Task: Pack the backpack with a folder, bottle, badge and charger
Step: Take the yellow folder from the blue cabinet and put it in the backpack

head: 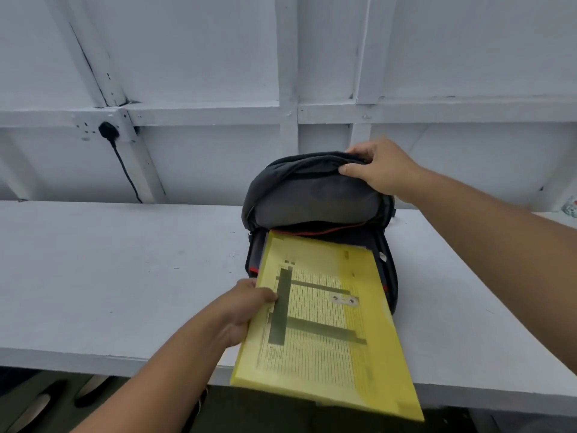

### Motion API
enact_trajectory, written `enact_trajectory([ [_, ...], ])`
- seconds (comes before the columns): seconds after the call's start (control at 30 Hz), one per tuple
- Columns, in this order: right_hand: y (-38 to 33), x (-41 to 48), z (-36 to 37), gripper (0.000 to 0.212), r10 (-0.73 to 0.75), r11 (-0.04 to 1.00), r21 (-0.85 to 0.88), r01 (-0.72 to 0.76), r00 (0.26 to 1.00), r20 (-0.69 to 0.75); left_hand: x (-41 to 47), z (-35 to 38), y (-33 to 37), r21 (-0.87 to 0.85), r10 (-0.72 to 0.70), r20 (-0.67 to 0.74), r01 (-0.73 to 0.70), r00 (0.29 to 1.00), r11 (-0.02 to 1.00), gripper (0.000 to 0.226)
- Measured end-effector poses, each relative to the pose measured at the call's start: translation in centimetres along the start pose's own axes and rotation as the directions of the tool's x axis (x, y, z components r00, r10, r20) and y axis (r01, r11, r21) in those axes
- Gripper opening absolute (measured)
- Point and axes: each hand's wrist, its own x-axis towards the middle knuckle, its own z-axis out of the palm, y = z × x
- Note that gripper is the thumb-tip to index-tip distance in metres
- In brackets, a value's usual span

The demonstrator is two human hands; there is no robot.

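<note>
Two hands work at the dark grey fabric backpack (315,195), which lies on the white painted table (125,276). The right hand (379,170) grips the top flap between curled fingers and thumb and holds it up, so the mouth is open. The left hand (246,310) pinches the left edge of the flat yellow translucent plastic folder (324,323), thumb on top. The far end of the folder is at the mouth or just inside it; most of it is outside, over the table edge. This seems the first step. Next, the folder must slide straight in, flap kept high. Nothing else is visible inside; bottle, badge and charger are not in view.
</note>
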Motion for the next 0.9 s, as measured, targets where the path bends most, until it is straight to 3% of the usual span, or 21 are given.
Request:
enact_trajectory([
  [0.13, -0.2, -0.7, 0.2, 0.013, -0.024, 0.999, -0.033, 0.025, 0.999, 0.028, 1.1, 0.9, 0.8, 0.342, 0.161, -0.196, -0.086, 0.967, 0.936, 0.033],
  [0.47, -0.8, -0.7, 1.2, 0.021, -0.026, 0.997, -0.075, 0.028, 0.999, 0.022, 3.0, -0.6, 0.7, 0.765, 0.279, -0.244, 0.007, 0.929, 0.644, 0.057],
  [0.53, -0.8, -0.6, 1.3, 0.018, -0.021, 0.997, -0.072, 0.022, 1.000, 0.012, 1.9, -0.7, 0.8, 0.832, 0.331, -0.250, 0.028, 0.910, 0.554, 0.056],
  [0.6, -0.7, -0.6, 1.3, 0.016, -0.003, 0.999, -0.052, 0.004, 1.000, 0.008, -0.6, -0.7, 0.7, 0.920, 0.490, -0.262, 0.061, 0.831, 0.387, 0.059],
  [0.67, -0.5, -0.6, 1.3, 0.018, 0.002, 0.998, -0.057, -0.001, 1.000, 0.010, -3.7, 0.1, 0.3, 0.972, 0.631, -0.175, 0.033, 0.755, 0.231, 0.063],
  [0.73, -0.4, -0.6, 1.3, 0.021, -0.013, 0.997, -0.072, 0.014, 1.000, 0.016, -6.5, 1.8, -1.3, 0.982, 0.673, 0.110, -0.185, 0.731, 0.040, 0.066],
  [0.83, -0.6, -0.5, 1.4, 0.025, -0.017, 0.996, -0.082, 0.019, 1.000, 0.021, -6.8, 4.3, -5.5, 0.836, 0.526, 0.546, -0.459, 0.652, -0.300, 0.070],
  [0.87, -0.7, -0.5, 1.3, 0.025, -0.015, 0.996, -0.083, 0.016, 1.000, 0.023, -5.9, 4.7, -6.4, 0.805, 0.496, 0.594, -0.477, 0.634, -0.353, 0.069],
  [0.9, -0.7, -0.5, 1.3, 0.025, -0.013, 0.996, -0.085, 0.015, 1.000, 0.027, -5.0, 4.9, -6.9, 0.806, 0.456, 0.592, -0.477, 0.664, -0.351, 0.068],
])
